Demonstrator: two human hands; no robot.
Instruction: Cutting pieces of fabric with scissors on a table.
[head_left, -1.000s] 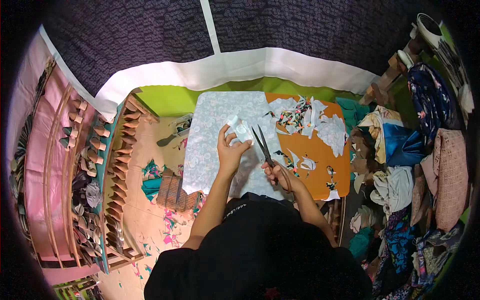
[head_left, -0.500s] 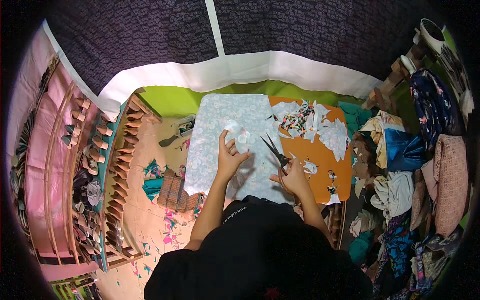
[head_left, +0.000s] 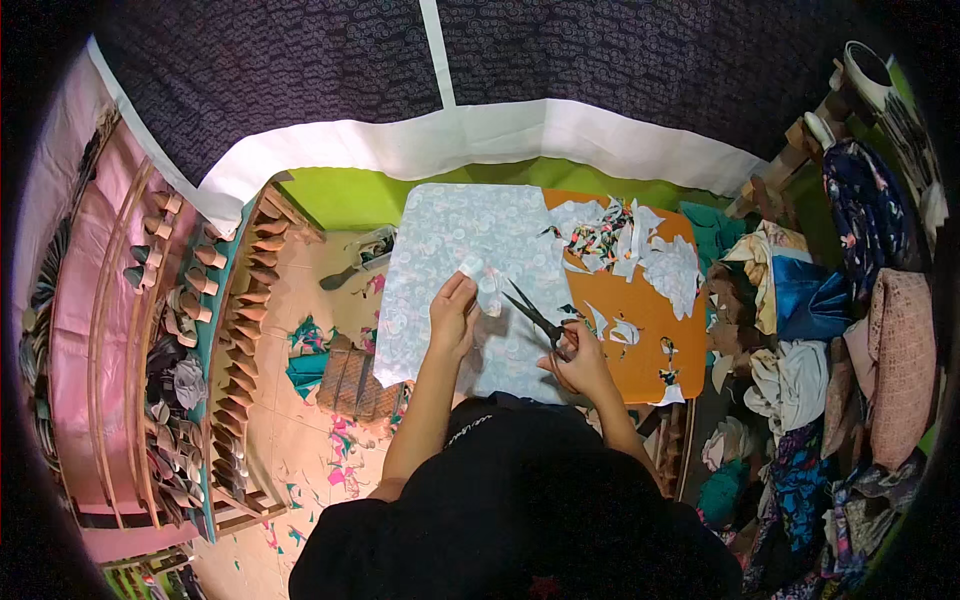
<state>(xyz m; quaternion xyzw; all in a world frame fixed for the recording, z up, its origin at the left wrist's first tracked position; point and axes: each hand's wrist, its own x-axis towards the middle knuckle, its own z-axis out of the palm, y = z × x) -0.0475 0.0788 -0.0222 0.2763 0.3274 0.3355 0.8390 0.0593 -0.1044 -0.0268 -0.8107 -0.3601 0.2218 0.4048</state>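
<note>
My left hand is over the middle of the pale patterned cloth spread on the table. Its fingers are drawn together at a small whitish piece, whose material I cannot make out. Close beside these fingers, another pale rounded piece shows against the cloth. Dark-bladed scissors are in my right hand, the fingers wrapped round the handles. Their blades are slightly apart and point up and left, toward the pale pieces.
Cut fabric scraps lie on the orange tabletop at the right. Fabric heaps crowd the right side. Shoe-shaped forms line a rack at the left. Scraps and a brown patterned bundle lie on the floor.
My left hand's spread fingers have drawn together at the whitish piece. My right hand has shifted slightly, and the scissors' blades now slant further left.
</note>
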